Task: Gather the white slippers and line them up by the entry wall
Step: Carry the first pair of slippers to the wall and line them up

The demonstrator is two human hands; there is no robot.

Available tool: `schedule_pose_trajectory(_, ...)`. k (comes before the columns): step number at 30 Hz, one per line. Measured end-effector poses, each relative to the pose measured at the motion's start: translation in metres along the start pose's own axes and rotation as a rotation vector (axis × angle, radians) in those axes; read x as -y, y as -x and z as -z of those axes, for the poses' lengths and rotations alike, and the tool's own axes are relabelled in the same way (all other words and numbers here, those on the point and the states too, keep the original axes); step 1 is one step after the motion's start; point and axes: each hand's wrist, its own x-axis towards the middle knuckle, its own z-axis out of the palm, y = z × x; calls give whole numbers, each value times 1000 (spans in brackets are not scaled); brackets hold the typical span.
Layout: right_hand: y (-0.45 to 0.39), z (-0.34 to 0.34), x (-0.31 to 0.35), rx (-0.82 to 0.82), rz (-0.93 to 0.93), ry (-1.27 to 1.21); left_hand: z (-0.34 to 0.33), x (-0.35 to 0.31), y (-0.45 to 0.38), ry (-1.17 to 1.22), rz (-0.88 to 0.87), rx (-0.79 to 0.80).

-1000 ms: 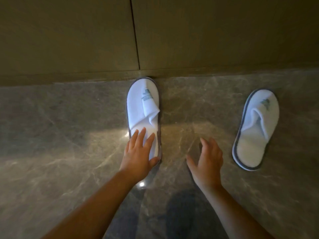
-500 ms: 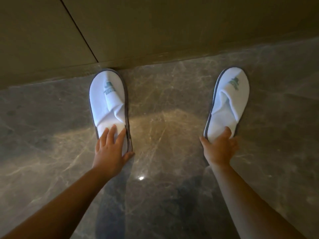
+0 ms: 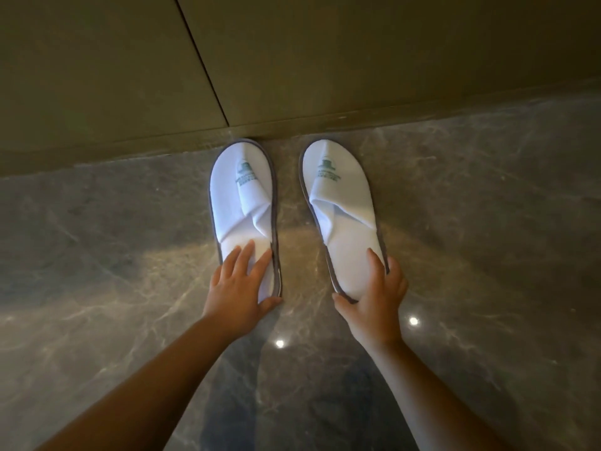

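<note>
Right hand (image 3: 374, 307) grip clasping right slipper (image 3: 344, 209) heel, left hand (image 3: 239, 288) flat, released, on left slipper (image 3: 242, 203), logos unreadable, heels partly hidden.

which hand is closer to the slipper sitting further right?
Right. The right hand cups the heel of the right slipper, fingers wrapped around its edge. The left hand rests flat on the heel of the left slipper, a gap of floor away.

This looks like a hotel room entry. Two white disposable slippers (image 3: 242, 206) (image 3: 341, 209) with a green printed logo (too small to read) lie at mid-frame on a polished grey marble floor (image 3: 97, 255), toes to a smooth olive panelled wall (image 3: 292, 60) across the top.
</note>
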Motion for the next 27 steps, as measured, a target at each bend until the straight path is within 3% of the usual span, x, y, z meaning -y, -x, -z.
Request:
schedule_pose_trajectory(11,-11,-12,11,-6,-26,48,-1,3,-1,-66,-16,82)
schedule_pose_trajectory(27,-8,-14,17,28,-36,81,-1,1,2,-42,-22,68)
